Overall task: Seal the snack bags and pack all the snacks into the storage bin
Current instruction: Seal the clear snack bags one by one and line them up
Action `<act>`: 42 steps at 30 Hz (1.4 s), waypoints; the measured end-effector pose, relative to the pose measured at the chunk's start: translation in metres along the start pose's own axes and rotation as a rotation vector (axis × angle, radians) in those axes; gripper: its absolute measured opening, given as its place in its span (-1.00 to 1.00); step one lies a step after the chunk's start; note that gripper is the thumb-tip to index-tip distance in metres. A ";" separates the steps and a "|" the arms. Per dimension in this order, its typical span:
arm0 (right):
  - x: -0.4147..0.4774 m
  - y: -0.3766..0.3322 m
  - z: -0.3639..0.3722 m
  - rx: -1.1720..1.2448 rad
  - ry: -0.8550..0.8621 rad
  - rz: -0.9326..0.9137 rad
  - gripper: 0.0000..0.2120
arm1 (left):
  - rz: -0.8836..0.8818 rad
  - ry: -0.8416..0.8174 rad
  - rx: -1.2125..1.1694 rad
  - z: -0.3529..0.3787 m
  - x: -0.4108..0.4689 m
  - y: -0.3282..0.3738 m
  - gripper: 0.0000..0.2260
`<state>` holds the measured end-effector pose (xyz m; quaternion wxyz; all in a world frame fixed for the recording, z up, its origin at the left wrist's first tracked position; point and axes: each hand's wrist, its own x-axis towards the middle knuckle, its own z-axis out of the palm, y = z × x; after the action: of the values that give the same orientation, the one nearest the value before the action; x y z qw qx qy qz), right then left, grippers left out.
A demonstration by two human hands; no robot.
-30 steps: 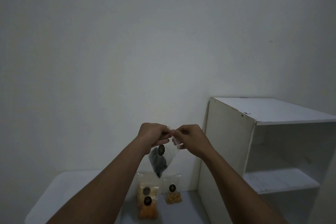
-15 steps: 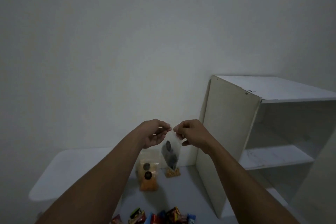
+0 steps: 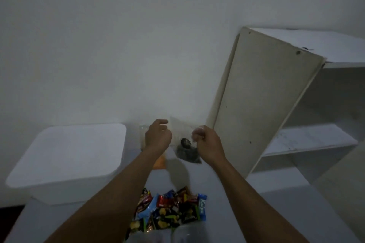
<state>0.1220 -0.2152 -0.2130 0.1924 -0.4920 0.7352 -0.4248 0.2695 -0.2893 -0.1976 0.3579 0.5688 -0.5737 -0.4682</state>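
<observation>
One white shelf unit (image 3: 262, 92) stands at right on the bench (image 3: 227, 215); one white bin (image 3: 65, 162) sits at left. A heap of wrapped snacks (image 3: 169, 211) lies nearest the camera. One clear bag (image 3: 186, 147) with dark contents hangs upright, long axis vertical, mouth up, from the right hand (image 3: 207, 142), whose fingers pinch its top corner. The left hand (image 3: 158, 136) is beside it, fingers loosely curled, apart from the bag.

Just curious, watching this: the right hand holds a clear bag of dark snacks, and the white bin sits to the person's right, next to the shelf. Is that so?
Not quite. In the head view the bin sits to the person's left, across from the shelf. The rest holds: the right hand pinches the clear bag of dark snacks.
</observation>
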 end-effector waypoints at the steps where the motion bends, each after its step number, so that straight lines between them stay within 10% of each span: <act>1: 0.004 0.012 0.005 0.016 -0.018 0.018 -0.79 | -0.022 -0.063 0.053 0.007 0.002 -0.017 -0.61; 5: 0.024 0.057 0.023 0.163 -0.066 0.070 -0.82 | -0.123 -0.324 0.047 0.044 0.016 -0.061 -0.69; 19: 0.085 0.172 0.093 0.190 -0.132 0.428 -0.72 | -0.162 -0.007 0.100 0.132 0.092 -0.152 -0.93; 30: 0.107 0.187 0.102 0.146 -0.147 0.423 -0.80 | -0.246 0.216 -0.032 0.157 0.094 -0.149 -0.82; 42: 0.106 0.166 0.081 0.032 -0.253 0.333 -0.52 | -0.236 0.084 0.097 0.148 0.094 -0.142 -0.55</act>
<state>0.0392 -0.3185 -0.3798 0.3586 -0.4099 0.7694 -0.3338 0.1662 -0.3511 -0.3883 0.2961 0.6680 -0.5092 -0.4548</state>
